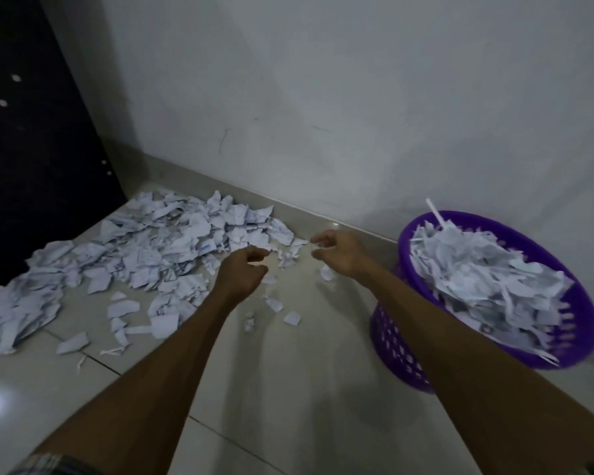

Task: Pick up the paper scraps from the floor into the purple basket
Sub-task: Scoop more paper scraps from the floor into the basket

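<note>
Bare floor (323, 354) separates the scrap pile (144, 255) from purple basket (408, 255).

Torn, creased white paper scraps (144, 255), matt with faint print, cover the left of the frame. The floor (288, 389) is pale glossy tile with a light glare at lower left. At right, the purple basket (402, 358) is smooth perforated plastic. The wall (357, 97) behind looks matt and painted.
</note>
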